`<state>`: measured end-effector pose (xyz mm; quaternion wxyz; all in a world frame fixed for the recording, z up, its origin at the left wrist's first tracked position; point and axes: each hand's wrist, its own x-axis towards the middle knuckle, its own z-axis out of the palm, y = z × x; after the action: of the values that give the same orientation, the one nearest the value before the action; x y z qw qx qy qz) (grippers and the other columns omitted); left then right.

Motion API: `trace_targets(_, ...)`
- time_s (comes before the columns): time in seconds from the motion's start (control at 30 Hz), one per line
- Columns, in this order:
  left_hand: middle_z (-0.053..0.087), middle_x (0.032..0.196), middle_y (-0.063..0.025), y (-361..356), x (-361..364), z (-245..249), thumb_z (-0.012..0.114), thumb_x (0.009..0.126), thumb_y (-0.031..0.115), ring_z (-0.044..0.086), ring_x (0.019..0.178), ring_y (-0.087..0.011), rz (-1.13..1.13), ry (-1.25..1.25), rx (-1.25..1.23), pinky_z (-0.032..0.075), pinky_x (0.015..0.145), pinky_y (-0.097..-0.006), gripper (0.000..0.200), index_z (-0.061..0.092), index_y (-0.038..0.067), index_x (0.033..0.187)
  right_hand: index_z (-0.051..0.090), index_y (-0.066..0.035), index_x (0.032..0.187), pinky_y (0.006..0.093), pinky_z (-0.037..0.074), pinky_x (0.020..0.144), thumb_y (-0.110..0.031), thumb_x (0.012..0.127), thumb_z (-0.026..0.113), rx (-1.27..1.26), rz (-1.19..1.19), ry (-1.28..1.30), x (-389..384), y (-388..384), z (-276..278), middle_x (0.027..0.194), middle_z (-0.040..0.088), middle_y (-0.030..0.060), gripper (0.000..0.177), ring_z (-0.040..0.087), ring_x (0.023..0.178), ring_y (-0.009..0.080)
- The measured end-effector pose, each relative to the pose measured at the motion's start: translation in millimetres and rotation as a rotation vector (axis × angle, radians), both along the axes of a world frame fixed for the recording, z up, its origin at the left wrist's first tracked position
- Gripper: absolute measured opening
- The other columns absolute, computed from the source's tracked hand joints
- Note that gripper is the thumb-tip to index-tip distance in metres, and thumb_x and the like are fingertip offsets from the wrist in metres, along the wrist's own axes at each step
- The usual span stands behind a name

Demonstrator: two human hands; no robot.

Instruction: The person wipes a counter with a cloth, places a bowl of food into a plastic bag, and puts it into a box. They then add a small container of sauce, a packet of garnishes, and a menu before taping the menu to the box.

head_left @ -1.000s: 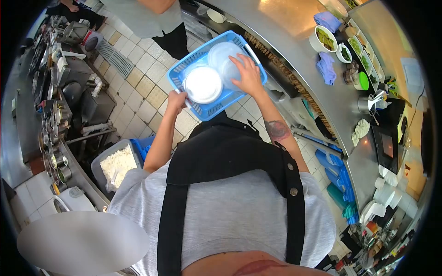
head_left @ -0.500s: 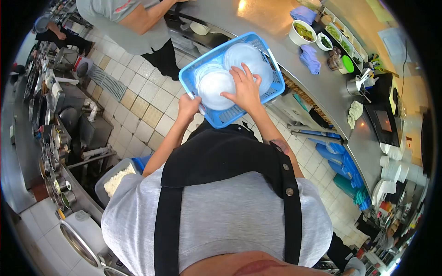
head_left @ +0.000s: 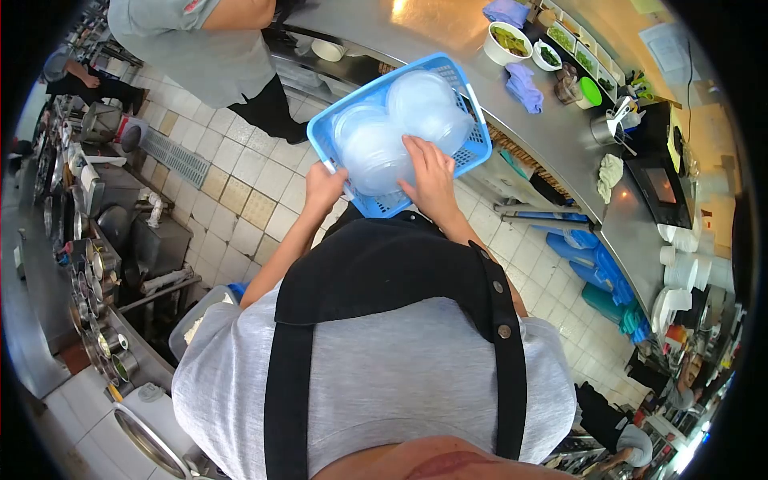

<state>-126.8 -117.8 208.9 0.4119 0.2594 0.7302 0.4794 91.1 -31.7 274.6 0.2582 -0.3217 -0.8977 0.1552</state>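
Blue basket (head_left: pixel 387 206) hanging out in front of the torso, above the tiled floor (head_left: pixel 234 204), its long axis running slantwise from near left to far right. Left hand (head_left: pixel 322 189) lying at the near-left short side, closing its fingers around the rim there and bearing on that end. Clear plastic rounds (head_left: pixel 376 160) are filling the basket in at least two piles, one sitting nearer the left hand, the other leaning toward the far-right end; bowls or lids, the observer cannot tell. Right hand (head_left: pixel 432 178) is reaching in over the near long side, palm down, fingers lying close together and thumb standing apart, fingertips touching the nearer pile along its right flank. It is pinching nothing that shows; how firmly it is pressing, cannot tell. Of the two, the right hand is lying closer to the rounds and to the far pile, while the left is holding only the basket. Steel surface (head_left: pixel 552 132) is running past beyond the right end, its edge lying near the basket. A co-worker (head_left: pixel 180 56) is standing ahead and to the left, apart from the basket.
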Motion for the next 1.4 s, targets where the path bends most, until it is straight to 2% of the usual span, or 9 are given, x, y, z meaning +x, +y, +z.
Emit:
trace_targets(0.13,0.062,0.068,-0.0134,4.5,2.2,6.0,0.056,0.076,0.002,0.063,0.054,-0.0208,-0.067,0.04,0.012,0.053,0.05,-0.0314,0.015,0.058,-0.009,0.085,0.04,-0.012,0.136,0.0433,0.034,0.087,-0.021,0.057,0.082,0.0,-0.004,-0.131,-1.8,2.0,30.4,0.134,0.043,0.0073,0.09,0.043,0.12,0.0269)
trace_targets(0.43,0.064,0.069,-0.0139,4.7,-2.6,-4.3,0.057,0.075,0.002,0.064,0.055,-0.0209,-0.072,0.08,0.038,0.053,0.05,-0.0316,0.017,0.059,-0.009,0.088,0.063,-0.016,0.116,0.0372,0.038,0.09,-0.016,0.067,0.077,-0.033,0.175,-0.016,-5.3,27.2,26.3,0.122,0.054,0.006,0.051,0.051,0.111,0.0233)
trace_targets(0.63,0.064,0.072,-0.0159,-0.6,-5.4,12.4,0.057,0.074,0.002,0.065,0.056,-0.0219,-0.022,-0.034,-0.026,0.055,0.051,-0.0337,0.018,0.06,-0.01,0.088,0.063,-0.016,0.117,0.0369,0.042,0.086,-0.013,0.069,0.074,-0.096,0.174,0.089,6.9,22.0,10.1,0.117,0.056,0.0056,0.049,0.055,0.104,0.0237)
trace_targets(0.93,0.064,0.068,-0.0156,-0.4,-3.0,13.1,0.057,0.076,0.004,0.064,0.054,-0.0224,0.062,-0.151,0.004,0.053,0.048,-0.0326,0.015,0.061,-0.01,0.082,0.063,-0.002,0.09,0.0302,0.047,0.077,-0.01,0.081,0.061,-0.426,0.191,0.439,17.2,29.6,2.4,0.087,0.06,0.0069,0.012,0.06,0.086,0.0215)
trace_targets(1.13,0.064,0.068,-0.0156,1.2,-2.8,15.6,0.056,0.077,0.003,0.064,0.054,-0.0224,0.038,-0.127,-0.028,0.053,0.048,-0.033,0.014,0.061,-0.01,0.08,0.059,0.001,0.079,0.0258,0.04,0.073,-0.032,0.087,0.044,-1.012,0.341,1.044,53.1,69.6,-6.5,0.082,0.061,0.0069,0.037,0.053,0.071,0.0171)
trace_targets(1.23,0.064,0.069,-0.0157,3.8,-2.8,14.8,0.056,0.077,0.003,0.064,0.055,-0.023,0.039,-0.13,-0.024,0.053,0.048,-0.0337,0.015,0.061,-0.01,0.08,0.059,0.001,0.075,0.0262,0.04,0.074,-0.032,0.087,0.043,-1.069,0.296,0.542,62.4,78.6,11.2,0.074,0.06,0.0079,0.039,0.054,0.074,0.0168)
trace_targets(1.27,0.064,0.069,-0.0157,4.0,-2.5,14.0,0.056,0.077,0.003,0.064,0.055,-0.0232,0.044,-0.133,-0.02,0.053,0.048,-0.0339,0.015,0.061,-0.01,0.08,0.061,-0.001,0.075,0.0284,0.042,0.068,-0.031,0.083,0.05,-0.734,0.312,0.31,56.3,77.4,26.8,0.066,0.059,0.0081,0.032,0.058,0.069,0.0192)
trace_targets(1.37,0.064,0.068,-0.0159,6.3,-1.6,15.4,0.056,0.077,0.003,0.065,0.055,-0.0239,0.022,-0.123,-0.031,0.054,0.048,-0.0343,0.015,0.061,-0.011,0.08,0.065,-0.007,0.079,0.0333,0.044,0.06,-0.026,0.074,0.06,-0.511,0.099,-0.198,40.6,55.1,42.8,0.063,0.059,0.0079,0.02,0.059,0.062,0.0233)
trace_targets(1.4,0.064,0.069,-0.0161,7.2,-1.6,14.2,0.056,0.077,0.003,0.065,0.055,-0.0239,0.018,-0.128,-0.023,0.054,0.048,-0.0343,0.015,0.061,-0.011,0.08,0.066,-0.009,0.08,0.0346,0.044,0.058,-0.025,0.071,0.061,-0.485,0.122,-0.194,37.2,49.9,42.9,0.062,0.058,0.0077,0.019,0.059,0.06,0.0243)
